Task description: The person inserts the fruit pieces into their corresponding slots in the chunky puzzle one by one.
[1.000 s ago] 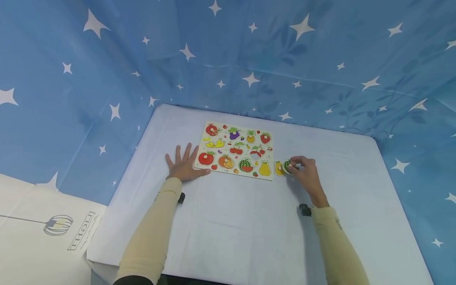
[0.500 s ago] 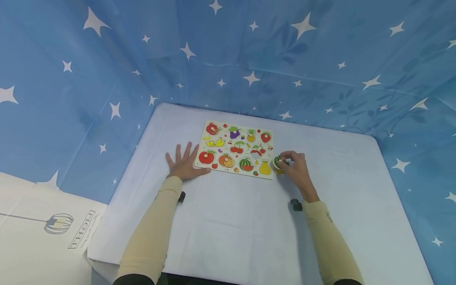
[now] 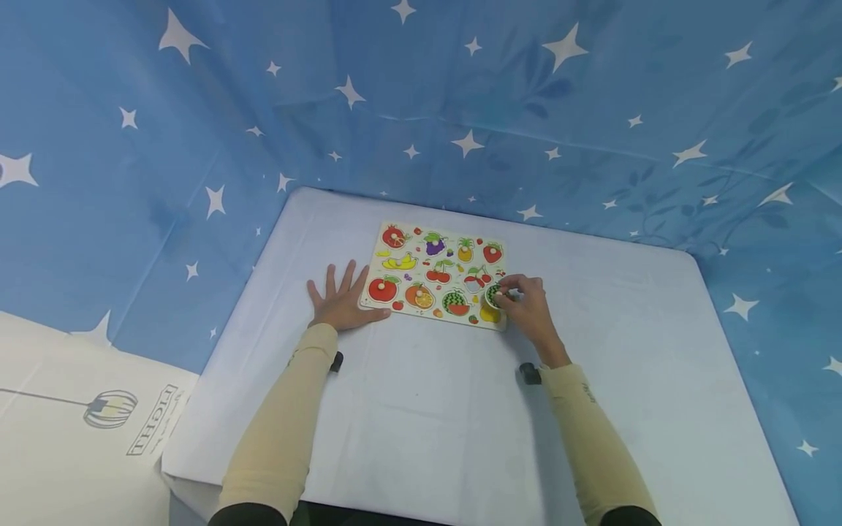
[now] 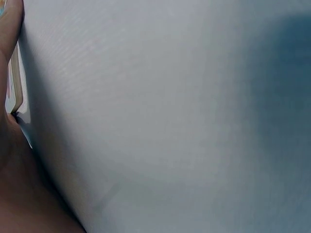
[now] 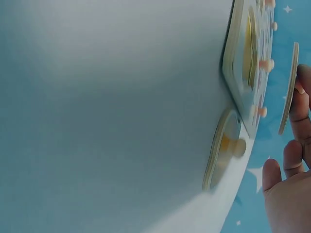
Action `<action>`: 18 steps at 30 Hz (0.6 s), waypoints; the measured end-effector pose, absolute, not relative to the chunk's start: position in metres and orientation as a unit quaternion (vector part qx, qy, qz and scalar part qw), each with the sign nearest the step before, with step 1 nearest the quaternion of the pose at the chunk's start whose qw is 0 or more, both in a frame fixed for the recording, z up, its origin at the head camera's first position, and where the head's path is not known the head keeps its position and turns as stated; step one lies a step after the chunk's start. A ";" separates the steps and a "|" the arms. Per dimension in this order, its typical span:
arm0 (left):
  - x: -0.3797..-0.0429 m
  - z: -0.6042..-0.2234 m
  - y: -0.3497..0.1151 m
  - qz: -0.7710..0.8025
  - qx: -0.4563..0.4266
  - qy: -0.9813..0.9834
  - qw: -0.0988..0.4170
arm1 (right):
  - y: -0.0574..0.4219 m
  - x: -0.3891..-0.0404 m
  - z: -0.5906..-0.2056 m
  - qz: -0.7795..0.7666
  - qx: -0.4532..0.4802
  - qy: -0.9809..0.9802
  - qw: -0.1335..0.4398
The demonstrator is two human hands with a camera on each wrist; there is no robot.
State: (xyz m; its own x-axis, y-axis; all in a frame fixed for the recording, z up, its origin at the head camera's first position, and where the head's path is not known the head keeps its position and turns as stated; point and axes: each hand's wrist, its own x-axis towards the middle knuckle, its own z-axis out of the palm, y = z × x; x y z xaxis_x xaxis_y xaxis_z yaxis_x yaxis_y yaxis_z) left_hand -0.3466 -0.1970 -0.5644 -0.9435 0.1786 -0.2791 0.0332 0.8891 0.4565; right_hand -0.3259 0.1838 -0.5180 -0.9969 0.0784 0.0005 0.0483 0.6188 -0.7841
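Note:
A wooden fruit puzzle board (image 3: 397, 251) with knobbed pieces lies flat on the table. My left hand (image 3: 343, 307) rests with fingers spread at its left side, thumb against the lower left corner. With thumb and fingertips, my right hand (image 3: 529, 310) pinches the knob of a round watermelon piece (image 3: 492, 295). In the head view the piece overlaps the board's lower right, partly covering the yellow pear (image 3: 490, 314). The right wrist view shows it tilted on edge, raised above the board. Another knobbed piece (image 5: 221, 158) lies on the table just off the board's corner, hidden by my right hand in the head view.
A white cloth covers the table (image 3: 421, 409). A blue star-patterned curtain (image 3: 421, 95) hangs behind it and down the sides. Pale printed fabric (image 3: 66, 380) lies at the lower left. A second watermelon picture (image 3: 455, 301) is on the board.
My right hand has moved left with the watermelon piece, from beside the board, across the yellow piece on the table, to over the board's lower right. My left hand has stayed in place.

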 end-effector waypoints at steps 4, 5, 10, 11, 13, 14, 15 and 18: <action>-0.347 -0.564 -0.197 0.225 0.055 0.960 0.159 | 0.177 -0.327 -0.521 0.434 -0.028 -0.900 0.017; -0.347 -0.564 -0.197 0.225 0.056 0.960 0.159 | 0.175 -0.328 -0.521 0.436 -0.024 -0.899 0.019; -0.347 -0.563 -0.198 0.227 0.057 0.960 0.156 | 0.169 -0.328 -0.521 0.443 0.007 -0.896 0.034; -0.347 -0.564 -0.198 0.227 0.056 0.960 0.157 | 0.167 -0.328 -0.521 0.444 0.011 -0.895 0.035; -0.347 -0.564 -0.198 0.225 0.056 0.960 0.157 | 0.164 -0.328 -0.522 0.442 0.018 -0.896 0.036; -0.347 -0.565 -0.198 0.223 0.056 0.960 0.158 | 0.163 -0.329 -0.523 0.440 0.020 -0.897 0.036; -0.347 -0.565 -0.198 0.221 0.055 0.961 0.159 | 0.162 -0.329 -0.524 0.439 0.024 -0.897 0.036; -0.347 -0.566 -0.197 0.218 0.054 0.961 0.160 | 0.158 -0.330 -0.525 0.441 0.036 -0.896 0.039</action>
State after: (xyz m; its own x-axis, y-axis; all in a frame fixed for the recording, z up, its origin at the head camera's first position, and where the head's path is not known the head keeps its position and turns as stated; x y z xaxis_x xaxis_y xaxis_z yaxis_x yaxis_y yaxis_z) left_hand -0.3475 -0.1974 -0.5660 -0.9426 0.1744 -0.2847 0.0347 0.8993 0.4360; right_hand -0.3300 0.1581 -0.5249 -0.9944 -0.0294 0.1017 -0.0985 0.6085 -0.7874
